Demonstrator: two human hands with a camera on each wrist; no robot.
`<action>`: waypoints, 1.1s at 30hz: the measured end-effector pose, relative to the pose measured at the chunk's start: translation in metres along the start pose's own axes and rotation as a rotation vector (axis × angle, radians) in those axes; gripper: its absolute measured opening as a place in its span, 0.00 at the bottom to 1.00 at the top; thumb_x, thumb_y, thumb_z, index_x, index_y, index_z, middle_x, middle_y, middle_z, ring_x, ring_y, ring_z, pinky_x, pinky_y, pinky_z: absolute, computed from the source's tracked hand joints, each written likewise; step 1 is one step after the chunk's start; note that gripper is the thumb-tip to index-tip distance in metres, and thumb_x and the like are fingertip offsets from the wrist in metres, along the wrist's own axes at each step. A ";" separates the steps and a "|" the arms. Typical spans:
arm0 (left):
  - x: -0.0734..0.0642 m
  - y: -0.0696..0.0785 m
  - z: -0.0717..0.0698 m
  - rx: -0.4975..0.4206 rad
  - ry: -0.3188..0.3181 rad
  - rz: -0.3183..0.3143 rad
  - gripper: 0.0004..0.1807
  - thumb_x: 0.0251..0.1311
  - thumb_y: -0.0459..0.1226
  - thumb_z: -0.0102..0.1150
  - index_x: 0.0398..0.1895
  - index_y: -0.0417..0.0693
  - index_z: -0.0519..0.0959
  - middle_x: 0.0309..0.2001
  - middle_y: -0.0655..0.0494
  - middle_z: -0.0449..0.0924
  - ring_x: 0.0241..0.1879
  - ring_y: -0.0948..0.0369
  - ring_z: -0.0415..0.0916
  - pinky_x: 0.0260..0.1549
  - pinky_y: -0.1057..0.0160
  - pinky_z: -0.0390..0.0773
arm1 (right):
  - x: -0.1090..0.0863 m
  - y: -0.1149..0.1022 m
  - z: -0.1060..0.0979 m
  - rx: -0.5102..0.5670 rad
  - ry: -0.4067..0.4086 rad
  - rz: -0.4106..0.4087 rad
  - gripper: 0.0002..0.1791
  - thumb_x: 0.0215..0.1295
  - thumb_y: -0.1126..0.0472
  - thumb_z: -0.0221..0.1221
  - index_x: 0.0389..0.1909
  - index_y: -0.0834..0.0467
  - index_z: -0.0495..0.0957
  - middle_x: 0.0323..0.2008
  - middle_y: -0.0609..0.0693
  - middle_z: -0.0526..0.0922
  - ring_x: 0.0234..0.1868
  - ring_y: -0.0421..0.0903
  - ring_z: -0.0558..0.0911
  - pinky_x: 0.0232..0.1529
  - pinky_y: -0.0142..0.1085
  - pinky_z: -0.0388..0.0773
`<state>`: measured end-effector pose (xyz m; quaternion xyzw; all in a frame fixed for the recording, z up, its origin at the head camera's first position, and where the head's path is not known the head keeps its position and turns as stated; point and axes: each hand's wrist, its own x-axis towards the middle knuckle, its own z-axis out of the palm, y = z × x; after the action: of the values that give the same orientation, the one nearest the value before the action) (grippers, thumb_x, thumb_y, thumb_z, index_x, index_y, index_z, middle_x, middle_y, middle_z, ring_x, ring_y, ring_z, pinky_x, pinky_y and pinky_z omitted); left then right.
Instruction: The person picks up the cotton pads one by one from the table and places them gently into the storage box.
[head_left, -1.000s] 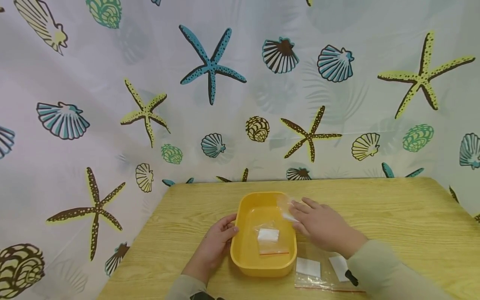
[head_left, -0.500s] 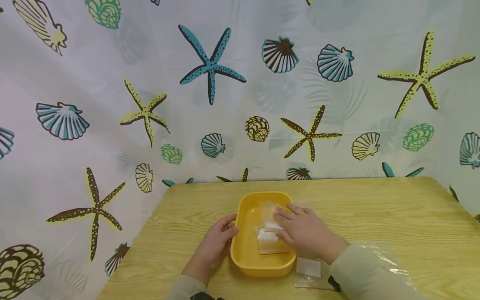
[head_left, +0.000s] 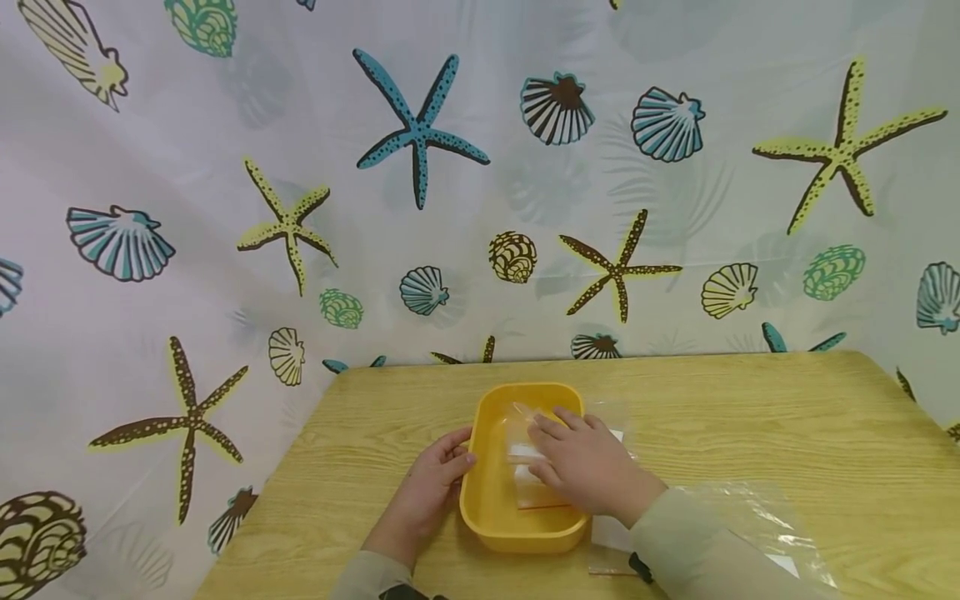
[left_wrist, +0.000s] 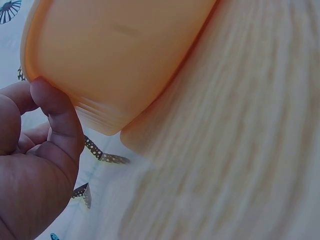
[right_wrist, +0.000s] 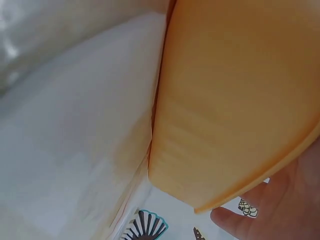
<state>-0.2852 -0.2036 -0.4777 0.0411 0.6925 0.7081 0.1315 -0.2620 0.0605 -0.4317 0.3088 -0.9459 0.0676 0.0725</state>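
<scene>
A yellow plastic tub (head_left: 525, 542) sits on the table. My left hand (head_left: 431, 483) grips its left rim, thumb over the edge; the left wrist view also shows this pinch on the tub wall (left_wrist: 120, 55). My right hand (head_left: 588, 467) lies over the tub's right side, its fingers stretched out on a clear plastic zip bag (head_left: 522, 452) with a white piece inside. Beneath that bag lies another zip bag (head_left: 536, 496) with a red seal line. The right palm hides part of both. In the right wrist view, the right fingers (right_wrist: 232, 220) reach past the tub's rim.
Several more clear bags with white pieces lie right of the tub: one bag (head_left: 611, 533) near the front, another bag (head_left: 750, 517) partly under the right sleeve, and one bag (head_left: 611, 412) behind the right hand. A shell-patterned curtain (head_left: 480, 183) hangs behind the wooden table (head_left: 787, 417).
My right hand has moved left from the tub's right rim to over its inside, bringing a bag onto the one lying there. The left hand keeps its grip on the rim.
</scene>
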 end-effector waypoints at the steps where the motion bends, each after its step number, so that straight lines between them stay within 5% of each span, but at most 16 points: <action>1: 0.000 0.000 0.000 0.003 -0.001 0.000 0.28 0.75 0.34 0.52 0.76 0.42 0.63 0.53 0.43 0.69 0.49 0.55 0.74 0.47 0.60 0.80 | 0.001 0.000 0.001 -0.003 -0.002 0.002 0.33 0.79 0.40 0.45 0.74 0.54 0.68 0.74 0.50 0.66 0.74 0.58 0.63 0.67 0.61 0.61; 17: -0.001 0.000 0.000 0.000 -0.008 0.004 0.27 0.75 0.33 0.52 0.75 0.42 0.64 0.54 0.42 0.69 0.47 0.55 0.75 0.45 0.61 0.81 | 0.002 0.000 -0.001 -0.002 -0.082 0.047 0.37 0.73 0.30 0.45 0.74 0.47 0.68 0.74 0.55 0.65 0.76 0.58 0.58 0.71 0.64 0.49; 33: -0.003 0.003 0.001 0.016 -0.002 0.007 0.27 0.76 0.33 0.50 0.76 0.42 0.63 0.54 0.41 0.69 0.48 0.55 0.74 0.45 0.61 0.81 | -0.007 0.034 -0.004 0.001 0.027 0.039 0.36 0.76 0.33 0.42 0.77 0.48 0.64 0.76 0.54 0.62 0.76 0.60 0.55 0.69 0.65 0.54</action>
<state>-0.2825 -0.2030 -0.4747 0.0454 0.6977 0.7031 0.1296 -0.2767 0.0922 -0.4321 0.2893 -0.9507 0.0737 0.0840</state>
